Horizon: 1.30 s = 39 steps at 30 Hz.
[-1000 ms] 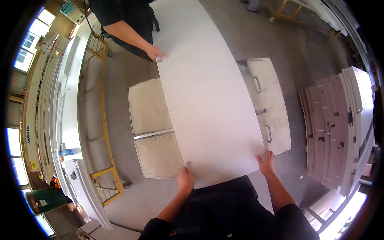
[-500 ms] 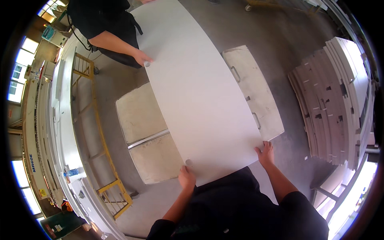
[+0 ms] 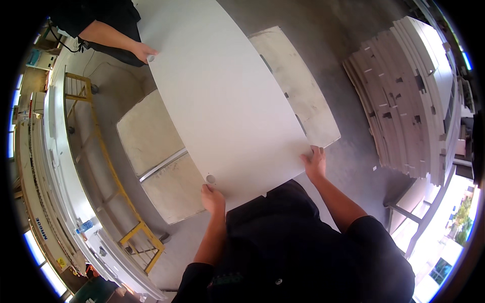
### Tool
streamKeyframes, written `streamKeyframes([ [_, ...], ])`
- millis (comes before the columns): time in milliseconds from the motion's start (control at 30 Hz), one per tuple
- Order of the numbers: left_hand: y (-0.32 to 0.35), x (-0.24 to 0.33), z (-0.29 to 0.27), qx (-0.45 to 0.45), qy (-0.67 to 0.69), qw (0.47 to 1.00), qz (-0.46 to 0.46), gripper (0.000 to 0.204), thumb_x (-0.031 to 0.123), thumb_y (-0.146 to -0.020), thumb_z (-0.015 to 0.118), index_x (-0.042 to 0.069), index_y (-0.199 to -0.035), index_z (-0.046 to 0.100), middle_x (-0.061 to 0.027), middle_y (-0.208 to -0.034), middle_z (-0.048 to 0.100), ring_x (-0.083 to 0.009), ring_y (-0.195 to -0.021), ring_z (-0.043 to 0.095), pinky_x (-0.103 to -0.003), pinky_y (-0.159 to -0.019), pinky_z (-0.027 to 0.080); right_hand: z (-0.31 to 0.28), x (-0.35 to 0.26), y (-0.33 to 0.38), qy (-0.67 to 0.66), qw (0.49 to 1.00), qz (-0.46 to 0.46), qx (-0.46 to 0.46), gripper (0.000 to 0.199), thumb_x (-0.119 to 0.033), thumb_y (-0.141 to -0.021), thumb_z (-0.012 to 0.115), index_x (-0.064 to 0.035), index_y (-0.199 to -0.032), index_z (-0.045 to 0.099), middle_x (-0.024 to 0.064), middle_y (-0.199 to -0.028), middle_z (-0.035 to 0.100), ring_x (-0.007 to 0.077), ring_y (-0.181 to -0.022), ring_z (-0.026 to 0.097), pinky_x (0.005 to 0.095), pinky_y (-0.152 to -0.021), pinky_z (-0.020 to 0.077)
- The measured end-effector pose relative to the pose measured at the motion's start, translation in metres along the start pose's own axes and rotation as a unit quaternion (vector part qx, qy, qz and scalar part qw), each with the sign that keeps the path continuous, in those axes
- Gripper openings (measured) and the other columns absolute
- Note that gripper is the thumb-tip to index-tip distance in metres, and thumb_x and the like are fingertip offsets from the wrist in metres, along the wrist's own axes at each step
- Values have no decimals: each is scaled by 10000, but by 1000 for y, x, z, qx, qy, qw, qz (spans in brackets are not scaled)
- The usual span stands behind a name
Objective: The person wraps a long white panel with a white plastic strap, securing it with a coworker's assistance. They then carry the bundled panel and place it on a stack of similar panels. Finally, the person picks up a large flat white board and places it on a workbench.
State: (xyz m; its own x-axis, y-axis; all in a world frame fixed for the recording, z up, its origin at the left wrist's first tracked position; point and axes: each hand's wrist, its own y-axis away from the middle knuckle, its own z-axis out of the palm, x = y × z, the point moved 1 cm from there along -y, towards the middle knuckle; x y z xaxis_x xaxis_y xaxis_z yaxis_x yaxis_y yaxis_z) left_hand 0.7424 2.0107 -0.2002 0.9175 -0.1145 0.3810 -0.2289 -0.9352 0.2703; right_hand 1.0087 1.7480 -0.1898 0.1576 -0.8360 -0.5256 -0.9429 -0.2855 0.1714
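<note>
A long white panel [image 3: 222,96] runs from the top centre of the frame down to the middle, held level above two dusty beige slabs [image 3: 151,151] that show on either side of it. The person's left hand [image 3: 212,198] grips the near edge at lower centre, fingers curled under and thumb up by a small round hole in the board. Their right hand [image 3: 316,164] clasps the near right corner, fingers wrapped over the edge. At the upper left of the frame a co-worker's hand [image 3: 144,51] holds the far corner of the panel, dark sleeve above it. A tall stack of white cut boards [image 3: 404,96] fills the right side. A yellow metal frame [image 3: 108,166] stands on the grey floor along the left, beside long white profiles [image 3: 55,166] curving down the left rim
</note>
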Motion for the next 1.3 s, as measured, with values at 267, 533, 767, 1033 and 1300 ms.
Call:
streamKeyframes([
  [267, 1, 7, -8, -12, -42, 999, 20, 134, 148, -938, 472, 38, -901, 538, -193, -937, 614, -415, -882, 594, -516, -747, 465, 0, 13, -15, -10, 999, 30, -42, 470, -205, -729, 796, 17, -1103, 617, 174, -1096, 607, 338, -1001, 596, 405, -872, 482],
  [533, -39, -27, -36, -117, 111, 986, -33, 239, 242, -934, 529, 29, -999, 615, -211, -992, 656, -414, -931, 626, -498, -783, 489, 6, 29, -28, -82, 989, 80, -99, 363, -112, -802, 758, 15, -1114, 626, 63, -936, 663, 149, -841, 598, 291, -764, 482],
  [767, -207, -163, -110, 248, 141, 916, -284, 451, 377, -889, 593, -52, -1023, 620, -201, -1017, 648, -343, -952, 605, -422, -855, 472, 8, 22, -29, 39, 993, 89, -61, 426, -185, -778, 771, -8, -1122, 594, 130, -1039, 636, 247, -956, 578, 385, -874, 460],
  [1033, -292, -279, -99, -70, 671, 666, -317, 299, 316, -900, 654, 42, -1022, 650, -94, -1015, 665, -200, -905, 626, -350, -773, 494, 16, -42, 22, 194, 978, -52, 54, 599, -175, -745, 735, -32, -1267, 479, 180, -1156, 566, 337, -1151, 475, 467, -1039, 326],
  [1300, -205, -34, -232, 122, 473, 831, 267, 118, -48, -834, 592, 34, -911, 556, -88, -980, 661, -201, -875, 608, -349, -751, 492, 29, -253, 57, -89, 979, -182, -22, 466, -13, -786, 674, -24, -1216, 494, 166, -1165, 534, 304, -1041, 539, 402, -888, 472],
])
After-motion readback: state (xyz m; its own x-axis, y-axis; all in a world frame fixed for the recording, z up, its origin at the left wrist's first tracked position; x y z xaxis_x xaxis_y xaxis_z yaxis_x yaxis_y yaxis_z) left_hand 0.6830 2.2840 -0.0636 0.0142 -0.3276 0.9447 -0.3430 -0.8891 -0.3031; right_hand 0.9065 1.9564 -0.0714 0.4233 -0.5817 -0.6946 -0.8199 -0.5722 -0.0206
